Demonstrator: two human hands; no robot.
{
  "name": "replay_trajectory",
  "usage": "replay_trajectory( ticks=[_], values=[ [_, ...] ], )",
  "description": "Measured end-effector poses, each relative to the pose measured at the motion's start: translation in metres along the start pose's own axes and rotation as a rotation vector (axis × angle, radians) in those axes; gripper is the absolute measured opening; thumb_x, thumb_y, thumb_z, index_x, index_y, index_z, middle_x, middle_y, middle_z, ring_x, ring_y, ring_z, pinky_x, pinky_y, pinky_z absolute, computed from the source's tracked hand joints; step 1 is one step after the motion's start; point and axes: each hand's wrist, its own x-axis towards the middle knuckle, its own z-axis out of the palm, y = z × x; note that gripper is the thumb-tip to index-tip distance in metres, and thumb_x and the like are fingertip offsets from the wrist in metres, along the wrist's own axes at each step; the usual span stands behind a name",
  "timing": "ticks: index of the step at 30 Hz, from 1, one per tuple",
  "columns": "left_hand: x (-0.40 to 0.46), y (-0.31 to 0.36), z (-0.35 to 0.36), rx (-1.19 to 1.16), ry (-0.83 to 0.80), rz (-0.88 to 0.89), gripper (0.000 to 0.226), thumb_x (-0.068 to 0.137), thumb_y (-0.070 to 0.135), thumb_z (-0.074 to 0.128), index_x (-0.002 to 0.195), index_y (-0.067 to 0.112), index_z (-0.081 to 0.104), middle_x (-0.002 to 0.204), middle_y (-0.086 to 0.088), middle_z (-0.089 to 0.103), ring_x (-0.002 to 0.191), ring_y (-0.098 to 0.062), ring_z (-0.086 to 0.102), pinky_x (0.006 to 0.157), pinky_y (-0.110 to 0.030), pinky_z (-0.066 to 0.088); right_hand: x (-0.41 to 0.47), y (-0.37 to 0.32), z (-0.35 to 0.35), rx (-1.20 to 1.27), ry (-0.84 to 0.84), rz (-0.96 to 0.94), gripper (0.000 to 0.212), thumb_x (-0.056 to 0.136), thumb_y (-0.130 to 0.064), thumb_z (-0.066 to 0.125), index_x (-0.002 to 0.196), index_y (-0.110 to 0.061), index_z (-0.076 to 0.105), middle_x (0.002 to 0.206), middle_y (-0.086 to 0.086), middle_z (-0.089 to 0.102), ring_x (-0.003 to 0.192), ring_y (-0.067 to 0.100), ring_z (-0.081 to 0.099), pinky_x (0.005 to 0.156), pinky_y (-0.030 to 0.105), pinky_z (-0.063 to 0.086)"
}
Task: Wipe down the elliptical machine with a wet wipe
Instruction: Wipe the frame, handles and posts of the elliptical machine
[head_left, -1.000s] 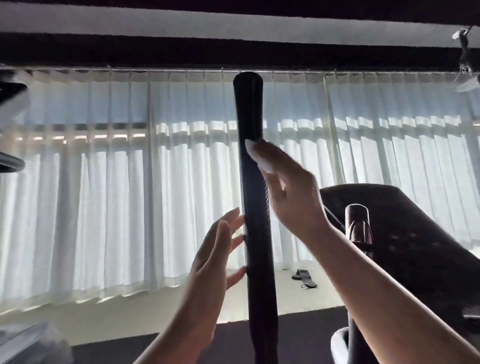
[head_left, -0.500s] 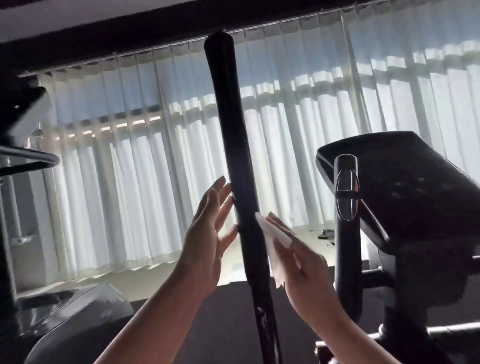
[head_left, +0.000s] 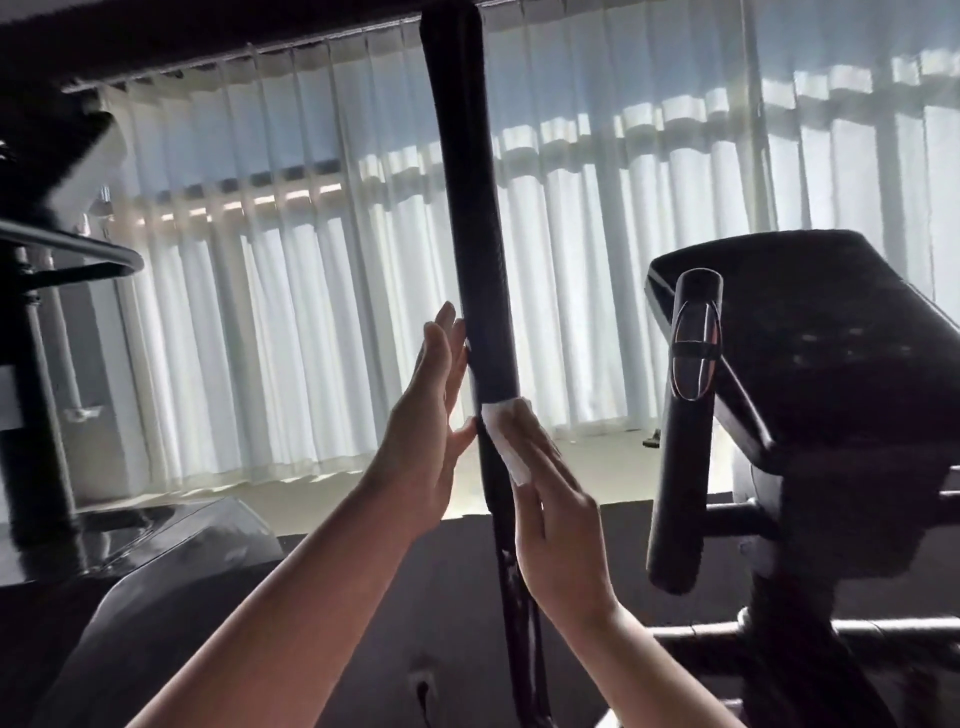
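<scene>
Hands flat: right hand (head_left: 558, 512) presses limp, thin wet wipe (head_left: 506, 441) on rigid handlebar (head_left: 475, 249); left hand (head_left: 423, 431), at nine o'clock, steadies it, fingers straight.

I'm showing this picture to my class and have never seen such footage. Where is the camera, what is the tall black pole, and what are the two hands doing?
The camera sits on the person's head, looking at their own hands. The tall black pole is a handlebar of an elliptical machine; its console stands to the right, with white curtains behind. The right hand presses a white wipe flat against the pole. The left hand steadies the pole from the other side with straight fingers. Neither hand curls round anything.
</scene>
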Motion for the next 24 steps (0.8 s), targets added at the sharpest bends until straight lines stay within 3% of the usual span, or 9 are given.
replay_trajectory(
  ticks=[4,8,11,13,16,19,22,24],
  values=[
    [-0.007,-0.010,-0.005,-0.037,-0.029,0.048,0.055,0.090,0.054,0.034,0.143,0.041,0.036,0.147,0.024,0.042,0.137,0.006,0.034,0.115,-0.041,0.027,-0.035,-0.003,-0.003,0.019,0.014,0.098,0.047,0.092,0.004,0.044,0.135,-0.010,0.056,0.144,-0.004,0.050,0.135,0.010,0.045,0.110,0.033,0.038],
    [-0.049,-0.050,-0.021,0.059,0.030,0.177,0.031,0.088,0.037,0.060,0.118,0.039,0.061,0.131,0.023,0.059,0.128,0.007,0.047,0.104,-0.015,0.040,-0.043,-0.047,-0.019,0.246,-0.034,0.272,0.033,0.097,-0.029,0.044,0.121,-0.034,0.066,0.127,-0.016,0.063,0.120,0.008,0.057,0.100,0.032,0.048],
    [-0.099,-0.081,-0.045,0.053,0.058,0.159,0.037,0.079,0.048,0.069,0.112,0.032,0.072,0.119,0.006,0.070,0.114,-0.008,0.062,0.089,-0.017,0.047,-0.060,-0.084,-0.018,0.546,-0.164,0.541,0.028,0.092,-0.040,0.050,0.105,-0.032,0.074,0.112,-0.004,0.072,0.111,0.013,0.064,0.091,0.033,0.050],
    [-0.128,-0.100,-0.066,0.018,0.061,0.043,0.054,0.070,0.067,0.072,0.109,0.030,0.072,0.112,-0.002,0.072,0.104,-0.017,0.067,0.082,-0.025,0.051,-0.075,-0.095,-0.010,0.643,-0.178,0.757,0.023,0.095,-0.038,0.057,0.096,-0.027,0.077,0.098,0.003,0.075,0.092,0.013,0.070,0.075,0.025,0.053],
    [-0.155,-0.133,-0.097,0.014,0.214,-0.176,0.060,0.047,0.075,0.079,0.090,0.034,0.076,0.092,0.004,0.075,0.085,-0.008,0.067,0.071,-0.022,0.049,-0.102,-0.091,0.011,0.663,-0.169,1.054,0.029,0.093,-0.028,0.052,0.088,-0.011,0.075,0.088,0.013,0.074,0.076,0.019,0.069,0.065,0.027,0.056],
    [-0.162,-0.163,-0.121,0.007,0.306,-0.334,0.041,0.052,0.057,0.083,0.078,0.026,0.074,0.080,0.003,0.070,0.077,-0.012,0.061,0.068,-0.024,0.044,-0.129,-0.081,0.040,0.596,-0.138,1.179,0.024,0.095,-0.027,0.054,0.090,-0.010,0.071,0.088,0.014,0.074,0.077,0.021,0.070,0.071,0.033,0.057],
    [-0.156,-0.198,-0.140,-0.128,0.280,-0.477,0.014,0.067,0.035,0.078,0.071,0.023,0.071,0.075,0.001,0.066,0.070,-0.012,0.061,0.063,-0.021,0.047,-0.157,-0.061,0.065,0.448,-0.097,1.253,0.010,0.089,-0.021,0.067,0.092,-0.012,0.069,0.088,0.008,0.074,0.082,0.021,0.071,0.071,0.030,0.057],
    [-0.148,-0.227,-0.154,-0.168,0.223,-0.602,0.014,0.067,0.029,0.081,0.071,0.023,0.069,0.071,0.001,0.066,0.063,-0.011,0.060,0.054,-0.020,0.046,-0.175,-0.043,0.081,0.393,-0.049,1.338,0.006,0.090,-0.014,0.066,0.093,-0.012,0.071,0.090,0.006,0.075,0.089,0.022,0.071,0.077,0.033,0.058]
  ],
)
